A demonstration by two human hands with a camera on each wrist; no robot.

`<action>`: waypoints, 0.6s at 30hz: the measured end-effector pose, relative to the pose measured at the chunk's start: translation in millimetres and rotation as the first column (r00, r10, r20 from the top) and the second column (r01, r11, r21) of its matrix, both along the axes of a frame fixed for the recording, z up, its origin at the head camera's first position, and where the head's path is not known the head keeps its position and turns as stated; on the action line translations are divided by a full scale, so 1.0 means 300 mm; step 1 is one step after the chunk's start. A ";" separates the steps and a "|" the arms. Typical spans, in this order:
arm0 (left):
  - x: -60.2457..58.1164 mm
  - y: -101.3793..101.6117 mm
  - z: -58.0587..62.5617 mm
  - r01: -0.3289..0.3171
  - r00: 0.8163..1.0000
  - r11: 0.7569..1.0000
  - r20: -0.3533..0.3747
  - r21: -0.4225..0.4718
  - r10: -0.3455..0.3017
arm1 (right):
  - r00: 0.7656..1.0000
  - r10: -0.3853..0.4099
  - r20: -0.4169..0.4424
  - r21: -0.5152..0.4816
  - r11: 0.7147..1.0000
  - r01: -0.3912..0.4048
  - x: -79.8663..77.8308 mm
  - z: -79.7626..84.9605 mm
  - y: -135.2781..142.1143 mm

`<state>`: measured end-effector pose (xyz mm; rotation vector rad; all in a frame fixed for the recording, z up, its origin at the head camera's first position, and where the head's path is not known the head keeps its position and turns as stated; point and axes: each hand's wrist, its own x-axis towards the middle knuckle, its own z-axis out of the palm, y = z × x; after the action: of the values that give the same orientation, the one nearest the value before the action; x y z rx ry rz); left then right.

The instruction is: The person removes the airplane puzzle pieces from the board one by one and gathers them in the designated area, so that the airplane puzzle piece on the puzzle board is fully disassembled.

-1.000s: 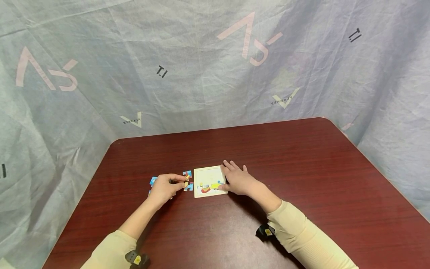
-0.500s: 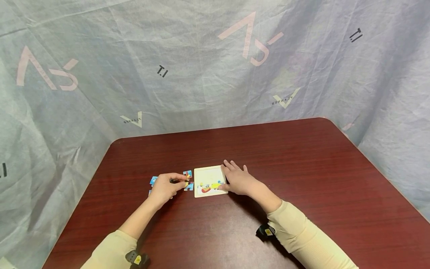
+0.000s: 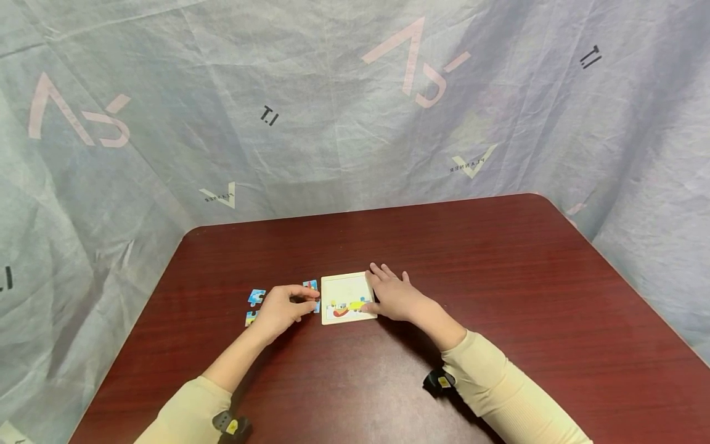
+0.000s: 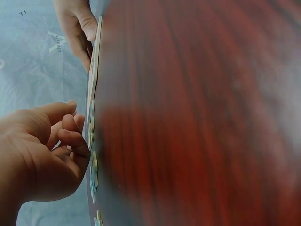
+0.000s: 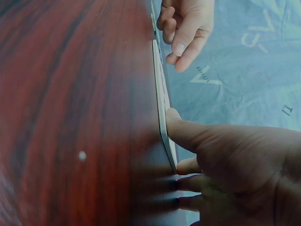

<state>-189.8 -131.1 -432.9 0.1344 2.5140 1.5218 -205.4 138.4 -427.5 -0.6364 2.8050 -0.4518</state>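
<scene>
A square puzzle tray (image 3: 346, 287) with a pale frame lies on the table, a colourful picture along its near part. My right hand (image 3: 396, 298) rests on the tray's right side, thumb on the frame and fingers fairly straight; the right wrist view shows the thumb (image 5: 181, 128) on the edge. Just left of the tray, my left hand (image 3: 280, 310) hovers over jigsaw pieces with fingers loosely bent. Nothing shows between its fingertips (image 4: 70, 104) in the left wrist view. One blue jigsaw piece (image 3: 310, 285) lies beyond these fingers; another piece (image 3: 317, 306) is partly hidden by them.
Two more jigsaw pieces, a blue one (image 3: 256, 297) and a blue-and-yellow one (image 3: 251, 317), lie left of my left hand. The dark red wooden table (image 3: 471, 259) extends all around. Behind it hangs a grey printed cloth (image 3: 333, 123).
My left hand has shifted slightly right toward the tray, its fingers now over the near piece. The two left pieces are more exposed. My right hand stays on the tray.
</scene>
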 end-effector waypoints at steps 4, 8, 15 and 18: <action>0.000 0.020 0.002 0.017 1.000 1.000 0.000 0.002 -0.017 | 1.000 0.001 0.003 -0.001 1.000 -0.001 0.000 0.001 -0.001; 0.000 0.040 0.006 0.049 0.999 0.999 -0.008 -0.009 -0.049 | 1.000 0.000 0.003 0.000 1.000 0.000 0.000 0.003 -0.002; -0.003 0.061 -0.001 0.125 0.992 0.991 -0.024 -0.052 -0.126 | 1.000 -0.006 0.009 0.007 1.000 0.006 0.002 0.006 -0.004; -0.003 0.071 -0.004 0.125 0.991 0.990 -0.036 -0.067 -0.127 | 1.000 -0.005 0.010 0.009 1.000 0.005 0.003 0.008 -0.003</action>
<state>-190.6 -109.9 -434.1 0.3111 2.5301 1.4011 -204.6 137.4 -425.1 -0.6242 2.7986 -0.4416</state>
